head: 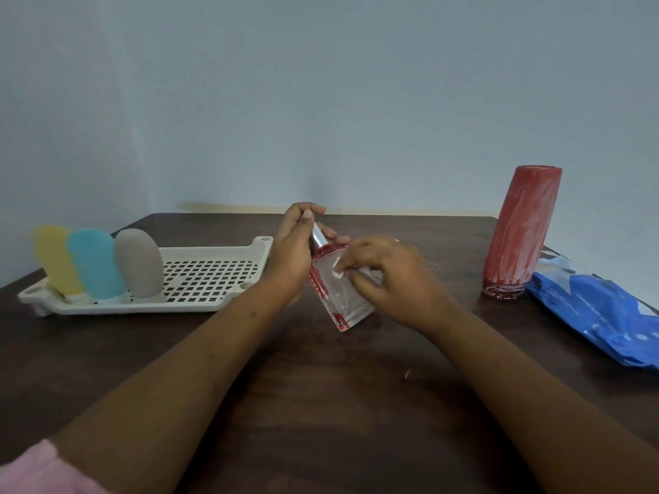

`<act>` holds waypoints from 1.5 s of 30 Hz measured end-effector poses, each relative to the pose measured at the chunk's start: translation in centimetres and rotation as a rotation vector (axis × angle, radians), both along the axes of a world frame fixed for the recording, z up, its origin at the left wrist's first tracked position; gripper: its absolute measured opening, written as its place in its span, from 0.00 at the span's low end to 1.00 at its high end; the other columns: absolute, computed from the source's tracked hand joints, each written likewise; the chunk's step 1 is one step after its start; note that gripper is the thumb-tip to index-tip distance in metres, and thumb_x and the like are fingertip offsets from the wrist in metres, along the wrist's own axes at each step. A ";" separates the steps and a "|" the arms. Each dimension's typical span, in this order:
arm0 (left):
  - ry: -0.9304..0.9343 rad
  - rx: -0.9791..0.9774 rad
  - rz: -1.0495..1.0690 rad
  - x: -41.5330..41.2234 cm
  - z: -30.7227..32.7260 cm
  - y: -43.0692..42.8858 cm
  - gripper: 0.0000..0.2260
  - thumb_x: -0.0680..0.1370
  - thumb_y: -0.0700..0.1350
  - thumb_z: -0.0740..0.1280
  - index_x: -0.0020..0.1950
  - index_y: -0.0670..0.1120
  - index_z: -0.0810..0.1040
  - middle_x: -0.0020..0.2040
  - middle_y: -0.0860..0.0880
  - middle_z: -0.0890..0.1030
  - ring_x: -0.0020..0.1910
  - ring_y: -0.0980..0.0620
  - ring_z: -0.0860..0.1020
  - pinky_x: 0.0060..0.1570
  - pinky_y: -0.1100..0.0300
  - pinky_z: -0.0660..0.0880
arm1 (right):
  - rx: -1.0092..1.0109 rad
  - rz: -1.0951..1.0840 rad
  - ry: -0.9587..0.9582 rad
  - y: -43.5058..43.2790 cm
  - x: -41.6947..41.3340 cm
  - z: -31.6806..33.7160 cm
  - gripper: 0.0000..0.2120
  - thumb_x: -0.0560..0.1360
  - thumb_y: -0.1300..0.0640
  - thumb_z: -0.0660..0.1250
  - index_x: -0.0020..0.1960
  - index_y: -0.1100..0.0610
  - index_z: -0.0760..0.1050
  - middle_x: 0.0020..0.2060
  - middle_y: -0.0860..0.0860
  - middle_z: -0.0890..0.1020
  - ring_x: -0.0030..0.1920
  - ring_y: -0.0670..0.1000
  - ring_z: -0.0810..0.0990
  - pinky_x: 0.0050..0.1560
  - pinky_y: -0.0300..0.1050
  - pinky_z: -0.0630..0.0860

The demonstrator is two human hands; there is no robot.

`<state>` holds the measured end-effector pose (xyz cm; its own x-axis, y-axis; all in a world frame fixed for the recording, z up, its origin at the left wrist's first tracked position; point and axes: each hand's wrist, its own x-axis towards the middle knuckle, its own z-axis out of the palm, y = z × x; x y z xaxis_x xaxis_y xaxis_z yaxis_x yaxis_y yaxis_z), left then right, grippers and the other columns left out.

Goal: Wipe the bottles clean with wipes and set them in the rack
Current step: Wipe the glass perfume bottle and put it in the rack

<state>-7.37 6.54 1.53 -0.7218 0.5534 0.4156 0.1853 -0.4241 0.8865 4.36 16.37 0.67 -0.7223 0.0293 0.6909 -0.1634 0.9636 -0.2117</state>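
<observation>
Left hand (292,251) is wrapped round the neck of a clear glass bottle (344,304), thumb up by the silver cap (317,237), holding it tilted just above the table (321,404) near the middle of the frame, with the cap end up and away from me. Right hand (388,276) comes in from the lower right, fingers curled and pinching a small white wipe (338,273) against the flat face of the glass. The bottle has red smears down one edge and at its bottom corner. Both my forearms are bare and angle in from the bottom corners, with a bit of pink sleeve (42,472) in the lower left. Over at the middle left sits the cream plastic rack (214,276) with a gridded floor, and three soft bottles stand cap-down at its left end: a yellow bottle (57,258), a blue bottle (94,262) and a grey bottle (139,262), packed side by side. On the right of the frame a tall red bottle (520,229) stands on the table, streaked with white stuff, and a blue wipes pack (599,315) lies just beside it at the right edge. Tabletop is dark brown wood, and behind it is a plain pale blue-grey wall (321,101).
</observation>
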 end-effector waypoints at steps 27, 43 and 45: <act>-0.009 -0.029 0.044 -0.7 -0.5 0.4 0.12 0.85 0.43 0.51 0.51 0.49 0.73 0.36 0.46 0.78 0.38 0.51 0.84 0.43 0.56 0.81 | -0.247 -0.140 -0.098 0.9 0.2 -0.2 0.07 0.74 0.63 0.68 0.46 0.52 0.81 0.46 0.44 0.80 0.44 0.41 0.75 0.40 0.21 0.67; -0.034 -0.010 0.024 -1.0 -0.7 0.6 0.11 0.85 0.43 0.51 0.53 0.44 0.72 0.34 0.45 0.76 0.38 0.49 0.83 0.39 0.59 0.80 | 0.066 0.113 -0.172 -0.8 0.7 0.8 0.08 0.71 0.62 0.68 0.45 0.52 0.83 0.45 0.45 0.83 0.47 0.42 0.77 0.45 0.30 0.69; -0.009 -0.032 0.035 -1.1 -0.8 0.6 0.11 0.85 0.44 0.51 0.52 0.46 0.72 0.36 0.46 0.76 0.38 0.49 0.83 0.38 0.60 0.80 | -0.041 0.069 -0.121 0.0 0.6 0.5 0.09 0.71 0.65 0.69 0.45 0.52 0.83 0.42 0.44 0.82 0.44 0.39 0.77 0.43 0.24 0.65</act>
